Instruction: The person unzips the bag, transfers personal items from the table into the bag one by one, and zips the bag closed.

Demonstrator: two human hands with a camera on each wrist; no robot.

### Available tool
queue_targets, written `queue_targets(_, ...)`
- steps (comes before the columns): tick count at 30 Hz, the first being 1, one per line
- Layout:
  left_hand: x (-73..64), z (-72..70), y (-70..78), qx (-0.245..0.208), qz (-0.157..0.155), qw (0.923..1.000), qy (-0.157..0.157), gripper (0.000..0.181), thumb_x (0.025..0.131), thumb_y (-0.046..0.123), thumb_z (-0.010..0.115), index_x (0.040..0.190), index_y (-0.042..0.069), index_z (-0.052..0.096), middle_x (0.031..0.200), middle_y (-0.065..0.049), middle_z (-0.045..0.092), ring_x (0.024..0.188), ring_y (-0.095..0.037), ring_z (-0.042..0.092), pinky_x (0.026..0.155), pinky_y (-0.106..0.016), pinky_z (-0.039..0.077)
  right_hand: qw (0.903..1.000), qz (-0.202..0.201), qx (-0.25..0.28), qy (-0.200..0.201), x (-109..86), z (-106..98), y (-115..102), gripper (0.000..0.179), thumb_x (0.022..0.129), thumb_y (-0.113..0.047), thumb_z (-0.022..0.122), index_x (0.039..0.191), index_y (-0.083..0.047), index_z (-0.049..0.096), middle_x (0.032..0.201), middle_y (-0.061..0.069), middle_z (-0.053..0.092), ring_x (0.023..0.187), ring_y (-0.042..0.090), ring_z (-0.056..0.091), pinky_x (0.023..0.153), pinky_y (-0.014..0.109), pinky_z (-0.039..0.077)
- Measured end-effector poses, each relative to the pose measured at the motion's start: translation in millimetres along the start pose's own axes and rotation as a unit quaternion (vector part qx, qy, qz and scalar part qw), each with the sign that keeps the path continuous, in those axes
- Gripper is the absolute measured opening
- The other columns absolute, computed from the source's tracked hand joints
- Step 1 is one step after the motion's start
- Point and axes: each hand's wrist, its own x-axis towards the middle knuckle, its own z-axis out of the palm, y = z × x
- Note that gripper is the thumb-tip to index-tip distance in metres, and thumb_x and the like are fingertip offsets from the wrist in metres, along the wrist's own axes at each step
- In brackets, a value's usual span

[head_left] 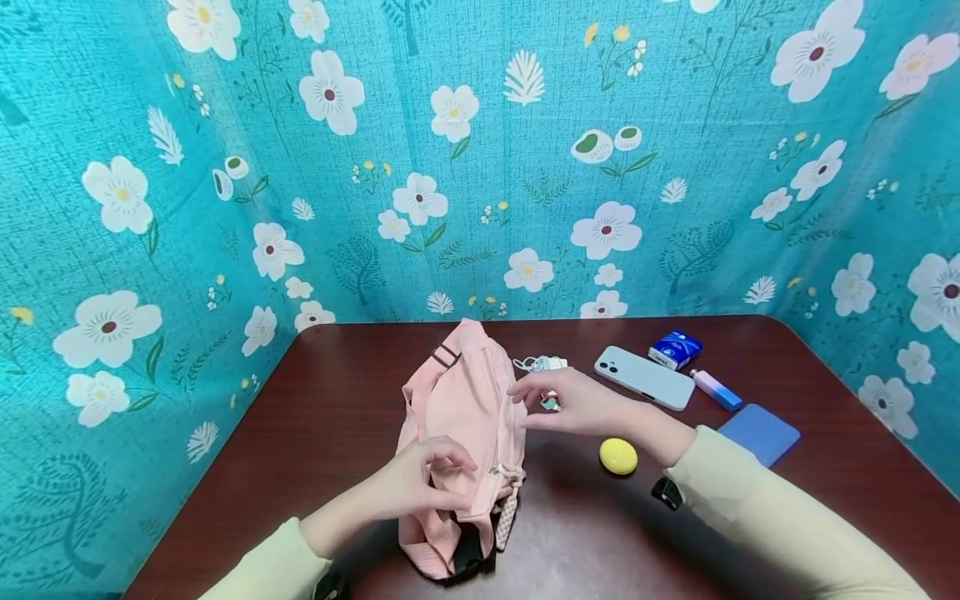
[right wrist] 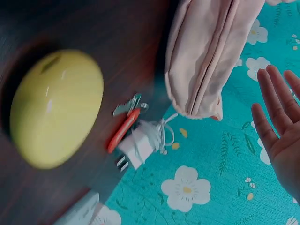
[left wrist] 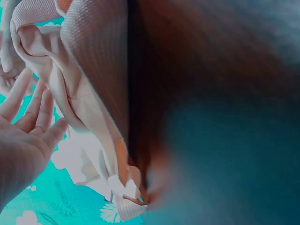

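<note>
A pink fabric bag point(head_left: 459, 408) with a zipper and a braided cord lies on the table, its strap and black buckle towards the far end. My left hand point(head_left: 431, 479) hovers over its near left part, fingers loosely bent with nothing between them. In the left wrist view, that hand point(left wrist: 28, 126) has relaxed fingers alongside the pale strap and cloth. At the bag's right side is my right hand point(head_left: 573, 402), fingertips close to the zipper edge. The right wrist view shows the right hand point(right wrist: 283, 126) with fingers extended, apart from the bag point(right wrist: 208, 56).
Right of the bag lie a white charger with cable point(right wrist: 140, 143), keys with a red piece point(right wrist: 124, 129) and a yellow oval case point(head_left: 618, 457). Farther right are a phone point(head_left: 645, 379), a blue tissue pack point(head_left: 676, 349), a pink-blue tube point(head_left: 716, 390) and a blue flat case point(head_left: 761, 433).
</note>
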Motion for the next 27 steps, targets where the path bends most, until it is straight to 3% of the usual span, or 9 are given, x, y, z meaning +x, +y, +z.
queue_targets(4,-5.7,-0.5,-5.9,-0.007,0.079,0.9965,-0.026,0.043,0.072,0.011,0.087,0.109,0.008,0.066,0.112,-0.009,0.062,0.107,-0.023,0.054,0.096,-0.029,0.041,0.9997,0.004,0.024,0.001,0.2,8,1,0.033,0.089,-0.023,0.072,0.118,-0.008,0.066,0.102,-0.002,0.069,0.091,0.013,0.066,0.073,0.033,0.050)
queue_targets(6,-7.6,-0.4,-8.4,-0.008,0.097,0.9945,-0.039,0.047,0.070,0.009,0.087,0.112,0.007,0.065,0.116,-0.011,0.061,0.110,-0.023,0.053,0.099,-0.027,0.039,0.9995,0.007,0.032,0.001,-0.4,12,1,0.032,0.089,-0.025,0.071,0.116,-0.009,0.066,0.100,-0.005,0.069,0.091,0.013,0.066,0.074,0.032,0.049)
queue_targets(10,-8.4,-0.2,-11.9,0.016,0.097,0.9939,-0.051,0.047,0.071,0.008,0.086,0.113,0.011,0.065,0.117,-0.006,0.060,0.112,-0.018,0.052,0.099,-0.026,0.038,0.9983,0.000,0.057,-0.001,-1.1,19,0,0.026,0.089,-0.022,0.071,0.112,-0.009,0.067,0.100,-0.004,0.069,0.090,0.010,0.065,0.076,0.033,0.051)
queue_targets(20,-1.3,-0.1,-14.7,0.043,0.102,0.9933,-0.035,0.019,0.081,0.004,0.076,0.098,0.012,0.071,0.099,0.002,0.066,0.098,-0.011,0.056,0.083,-0.027,0.045,0.9971,-0.010,0.074,-0.012,-4.4,29,1,0.020,0.089,-0.020,0.071,0.107,-0.011,0.068,0.098,-0.007,0.068,0.086,0.005,0.063,0.080,0.035,0.052)
queue_targets(27,1.0,2.5,-13.3,0.031,0.079,0.9963,-0.014,0.018,0.076,-0.005,0.075,0.088,0.009,0.073,0.086,-0.003,0.065,0.079,-0.023,0.054,0.067,-0.033,0.048,0.9952,-0.007,0.093,-0.029,-7.1,30,-2,0.024,0.088,-0.024,0.073,0.108,-0.011,0.069,0.097,-0.007,0.067,0.087,0.006,0.063,0.081,0.034,0.051)
